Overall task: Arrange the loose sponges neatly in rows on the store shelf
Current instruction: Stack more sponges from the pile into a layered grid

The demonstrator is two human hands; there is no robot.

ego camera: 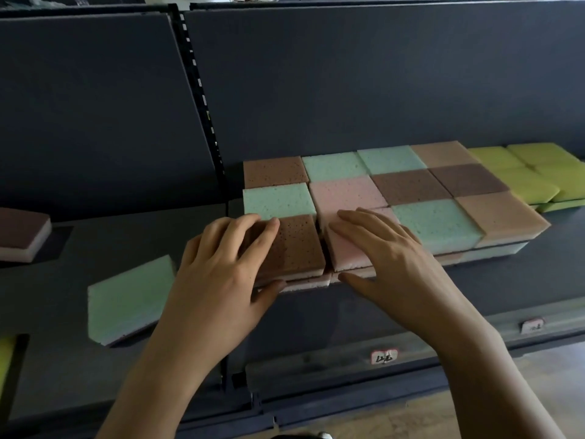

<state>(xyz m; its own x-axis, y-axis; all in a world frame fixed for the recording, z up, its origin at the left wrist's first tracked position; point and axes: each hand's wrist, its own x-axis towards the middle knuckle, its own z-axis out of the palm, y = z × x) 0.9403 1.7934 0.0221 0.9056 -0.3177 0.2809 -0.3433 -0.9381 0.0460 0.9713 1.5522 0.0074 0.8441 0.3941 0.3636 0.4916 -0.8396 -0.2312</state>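
Nearest me, my left hand (pixel 221 264) lies spread on the speckled brown square sponge (pixel 300 245) at the front-left corner of the block. The fingers are flat on top and the thumb sits against the front edge of the layer below. My right hand (pixel 389 258) rests the same way on the pale pink square sponge (pixel 345 248) just beside it at 3 o'clock, fingers straight, thumb at the front edge.

A dark gap shows between these two. I judge the step is closing that seam and squaring the front. To do it well I would press lightly, since foam buckles, slide both inward together, and let the thumbs line the upper layer flush with the lower.

Below my wrists, at 6 o'clock, the dark grey shelf (pixel 316 315) has a front rail with a small white-and-red price tag (pixel 384 356) and a second tag (pixel 531 325) at 4 o'clock. The handwriting on both is too blurred to read.

At 8 o'clock of my left hand a loose mint-green rectangular sponge (pixel 129 299) lies askew and well apart from the block. Further out at 10 o'clock is a maroon sponge with a white base (pixel 22 232). Both, I judge, still want placing.

Behind my hands the rows of mint, brown, pink and tan squares (pixel 408 185) sit edge to edge. Farthest, at 2 o'clock, yellow-green sponges (pixel 531 172) are stacked against the back panel.
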